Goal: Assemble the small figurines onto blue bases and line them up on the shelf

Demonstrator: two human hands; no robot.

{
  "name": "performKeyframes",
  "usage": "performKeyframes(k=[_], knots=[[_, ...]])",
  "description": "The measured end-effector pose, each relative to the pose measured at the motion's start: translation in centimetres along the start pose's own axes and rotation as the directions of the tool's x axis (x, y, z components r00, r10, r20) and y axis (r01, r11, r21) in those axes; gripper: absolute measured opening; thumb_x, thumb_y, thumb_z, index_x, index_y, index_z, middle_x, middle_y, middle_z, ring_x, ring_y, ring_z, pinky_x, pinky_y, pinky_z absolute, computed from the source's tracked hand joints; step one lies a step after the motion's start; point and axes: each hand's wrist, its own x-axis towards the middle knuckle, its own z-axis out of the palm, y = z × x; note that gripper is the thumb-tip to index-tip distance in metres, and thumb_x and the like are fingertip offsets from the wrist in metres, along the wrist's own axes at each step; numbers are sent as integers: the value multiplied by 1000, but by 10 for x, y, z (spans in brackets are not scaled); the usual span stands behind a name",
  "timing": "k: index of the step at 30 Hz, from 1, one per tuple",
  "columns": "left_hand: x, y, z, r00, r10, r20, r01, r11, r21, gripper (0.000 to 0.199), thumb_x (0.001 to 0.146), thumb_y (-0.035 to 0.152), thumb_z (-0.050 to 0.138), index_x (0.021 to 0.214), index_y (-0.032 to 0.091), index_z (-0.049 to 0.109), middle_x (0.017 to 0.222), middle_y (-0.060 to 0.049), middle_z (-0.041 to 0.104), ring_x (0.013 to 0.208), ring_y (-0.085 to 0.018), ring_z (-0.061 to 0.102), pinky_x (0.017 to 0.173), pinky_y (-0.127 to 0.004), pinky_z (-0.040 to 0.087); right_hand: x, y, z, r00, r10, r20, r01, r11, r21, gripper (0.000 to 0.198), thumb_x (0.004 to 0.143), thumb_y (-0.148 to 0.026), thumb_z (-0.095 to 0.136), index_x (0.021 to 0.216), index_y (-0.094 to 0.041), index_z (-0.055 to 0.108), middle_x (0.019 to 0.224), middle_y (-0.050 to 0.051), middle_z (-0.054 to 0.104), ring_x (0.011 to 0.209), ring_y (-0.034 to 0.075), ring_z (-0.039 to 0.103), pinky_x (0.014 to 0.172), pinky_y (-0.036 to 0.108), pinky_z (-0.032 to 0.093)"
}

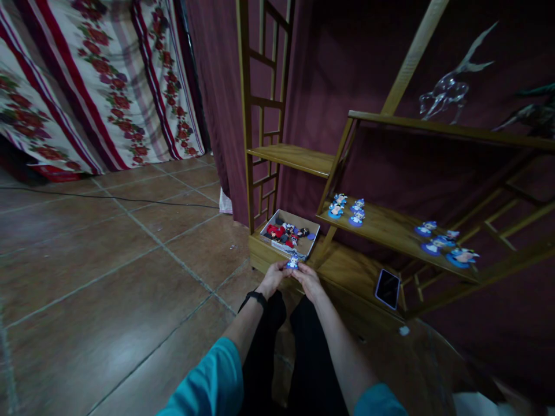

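Both hands were found closed toward each other at the fingertips. The left hand [274, 278] and the right hand [309, 281] pinched between them a small white-and-purple figurine with a round purple base [293, 262], held upright at the near edge of an open, shallow, pale cardboard box [306, 249].

The work was judged partway along. Ahead and to the right of the hands, on a brown wooden shelf [385, 231], four small blue, purple and white figurines [357, 217] stood in a nearer cluster; a similar second group [432, 245] stood farther right. The held piece was not yet set down. Red-and-black figures [276, 232] lay jumbled in the box just beyond the hands, and appeared to remain for handling.

Limits of the inspection: the pieces in the box overlapped and could not be counted. The second group also overlapped, so its number was uncertain. The fingers covered the sides of the held figurine; whether its base touched the box could not be determined. Fine detail on all pieces was too small to read.
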Motion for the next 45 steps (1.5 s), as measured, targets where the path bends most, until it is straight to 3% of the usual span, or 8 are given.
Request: performKeyframes(k=[12,24,36,45], knots=[[-3,1,-1,999,-7,36,7,1000,2,42,53,23,75,92,9,66,69,-5,64,64,-12,55,65,-24,41,-9,-6,5,1000,-12,22,11,999,51,42,56,-21,72,97,-17,63,100,6,66,94,21,61,89,36,42],[-2,2,-1,998,-23,63,21,999,41,39,54,27,76,88,10,67,64,-3,62,57,-9,50,58,-22,39,-8,-6,0,1000,-5,22,4,999,34,43,56,-21,72,97,-17,63,98,6,67,92,20,61,90,37,42],[5,-1,-2,996,-37,78,38,999,-10,48,53,23,76,98,10,64,77,-8,65,69,-13,57,69,-25,43,-2,-4,-2,1000,-18,-8,18,999,35,47,56,-24,72,101,-18,61,101,7,66,96,22,59,90,38,42],[7,-1,-2,996,-42,76,43,999,-4,43,54,24,76,92,9,65,76,-8,65,69,-13,57,69,-25,42,-2,-8,1,1000,-9,4,9,1000,5,47,56,-26,72,101,-18,61,103,6,66,98,22,59,89,37,43]])
